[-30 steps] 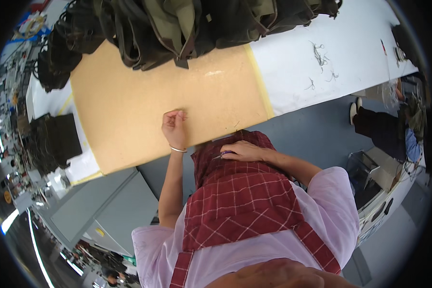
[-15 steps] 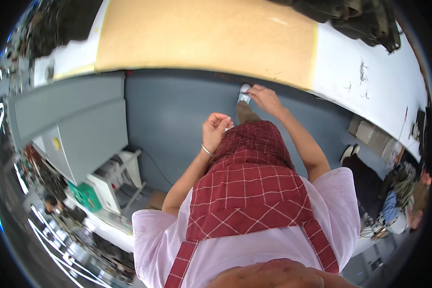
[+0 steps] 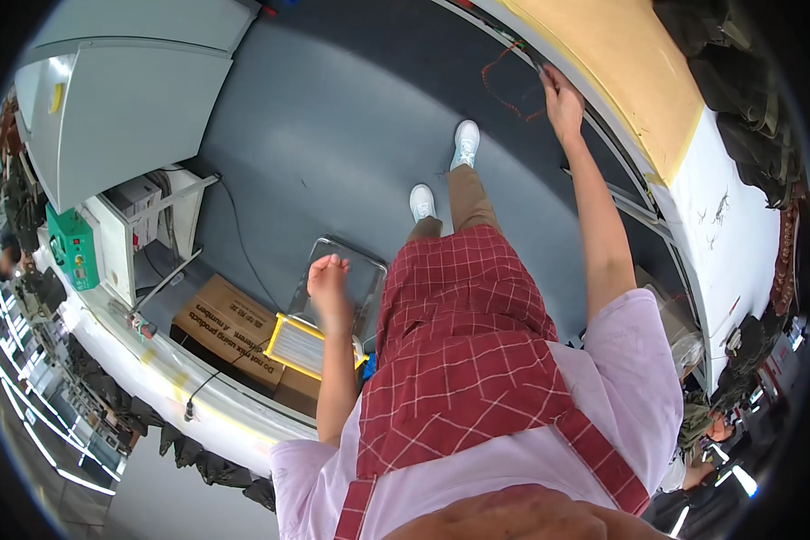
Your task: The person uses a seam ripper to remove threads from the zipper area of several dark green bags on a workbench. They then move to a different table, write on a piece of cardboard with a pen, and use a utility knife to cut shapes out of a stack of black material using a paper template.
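Out at the upper right, my right hand [image 3: 563, 101] is closed by the underside of the worktable's edge. Its fingers grip a slim dark tool [image 3: 542, 72], whose kind I cannot make out. Beside it, a thin orange coiled cord [image 3: 488, 83] hangs in a loop below the table edge. My left hand [image 3: 328, 281] is raised on the left, slightly blurred, with its fingers curled in. Whether anything is inside them is hidden. Below it in the picture is a yellow-framed panel [image 3: 301, 346], apart from the hand.
The tan-topped worktable [image 3: 616, 54] curves along the right, dark garments [image 3: 729, 81] piled on it. At left are a grey cabinet [image 3: 135, 117], a green box [image 3: 72, 247] and a cardboard box [image 3: 225, 324]. A metal-framed stool [image 3: 333, 247] stands near my legs; a cable [image 3: 243, 238] lies on the floor.
I have turned leftward, and the table now lies to my right. My right hand has reached out to the table edge and taken hold of the dark tool. My left hand has moved away from the apron.
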{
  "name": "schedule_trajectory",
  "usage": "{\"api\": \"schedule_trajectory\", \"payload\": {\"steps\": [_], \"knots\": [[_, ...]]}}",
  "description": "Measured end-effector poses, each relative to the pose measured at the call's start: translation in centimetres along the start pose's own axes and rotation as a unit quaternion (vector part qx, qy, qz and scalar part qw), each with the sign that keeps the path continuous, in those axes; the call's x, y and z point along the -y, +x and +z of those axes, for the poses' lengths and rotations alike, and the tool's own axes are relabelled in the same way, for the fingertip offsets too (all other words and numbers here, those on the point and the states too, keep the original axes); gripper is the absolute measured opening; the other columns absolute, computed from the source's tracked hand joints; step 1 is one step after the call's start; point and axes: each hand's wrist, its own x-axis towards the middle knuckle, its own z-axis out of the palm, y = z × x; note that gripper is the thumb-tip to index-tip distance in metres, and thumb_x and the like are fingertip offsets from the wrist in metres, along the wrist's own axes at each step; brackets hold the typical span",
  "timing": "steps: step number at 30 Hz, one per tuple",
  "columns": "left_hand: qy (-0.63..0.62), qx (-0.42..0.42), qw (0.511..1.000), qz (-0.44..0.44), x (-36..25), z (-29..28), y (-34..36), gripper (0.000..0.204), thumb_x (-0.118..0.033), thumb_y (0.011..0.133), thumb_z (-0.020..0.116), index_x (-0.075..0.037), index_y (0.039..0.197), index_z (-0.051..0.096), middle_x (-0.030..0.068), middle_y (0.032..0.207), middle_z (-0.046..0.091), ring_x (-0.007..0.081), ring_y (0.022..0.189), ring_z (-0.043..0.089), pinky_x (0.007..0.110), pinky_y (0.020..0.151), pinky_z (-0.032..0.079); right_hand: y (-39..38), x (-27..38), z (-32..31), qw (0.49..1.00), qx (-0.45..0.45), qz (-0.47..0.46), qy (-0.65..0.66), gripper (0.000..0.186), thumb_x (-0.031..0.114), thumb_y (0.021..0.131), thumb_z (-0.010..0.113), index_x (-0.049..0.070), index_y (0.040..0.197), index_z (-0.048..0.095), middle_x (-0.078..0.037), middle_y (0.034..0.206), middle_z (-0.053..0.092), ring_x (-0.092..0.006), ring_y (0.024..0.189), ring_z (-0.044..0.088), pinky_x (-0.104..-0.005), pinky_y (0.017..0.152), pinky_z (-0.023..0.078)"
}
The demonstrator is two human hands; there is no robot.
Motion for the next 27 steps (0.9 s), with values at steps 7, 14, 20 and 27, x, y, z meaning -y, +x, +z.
{"api": "schedule_trajectory", "payload": {"steps": [7, 14, 20, 27], "knots": [[0.037, -0.013, 0.999, -0.010, 0.9, -0.3, -2.8, 0.014, -0.013, 0.095, 0.069, -0.003, 0.098, 0.060, 0.0041, 0.086, 0.065, 0.0136, 0.079, 0.065, 0.027, 0.076, 0.054, 8.8, -0.1, 6.8, 0.991, -0.020, -0.038, -0.125, 0.043, 0.044, 0.092, 0.062, 0.008, 0.114, 0.069, -0.015, 0.106, 0.072, -0.0387, 0.095, 0.066, -0.0476, 0.088, 0.050], [0.058, 0.048, 0.997, -0.008, -0.6, 2.4, -2.3, 0.009, -0.008, 0.094, 0.068, -0.005, 0.100, 0.061, 0.0033, 0.088, 0.066, 0.0132, 0.080, 0.067, 0.024, 0.071, 0.055, 8.2, 5.1, 3.5, 0.983, 0.159, 0.069, 0.064, 0.042, 0.042, 0.093, 0.061, 0.008, 0.117, 0.067, -0.014, 0.112, 0.069, -0.0344, 0.099, 0.066, -0.0441, 0.092, 0.051], [0.112, 0.163, 0.980, 0.025, -3.8, 8.6, 0.1, 0.010, -0.007, 0.094, 0.067, -0.004, 0.100, 0.060, 0.0044, 0.088, 0.065, 0.0144, 0.080, 0.066, 0.026, 0.073, 0.055, 0.0, 3.7, -1.0, 0.990, 0.088, -0.108, 0.036, 0.023, 0.015, 0.090, 0.059, 0.006, 0.110, 0.065, -0.012, 0.109, 0.067, -0.0352, 0.097, 0.065, -0.0453, 0.086, 0.053], [0.249, 0.351, 0.894, 0.127, -8.4, 23.7, 0.5, 0.007, -0.006, 0.095, 0.065, -0.002, 0.098, 0.061, 0.0043, 0.088, 0.064, 0.0134, 0.080, 0.065, 0.026, 0.074, 0.055, -14.9, -1.1, -21.4, 0.939, -0.298, 0.151, 0.087, 0.012, 0.003, 0.089, 0.063, 0.005, 0.097, 0.071, -0.010, 0.091, 0.070, -0.0244, 0.086, 0.067, -0.0353, 0.081, 0.054]]}}
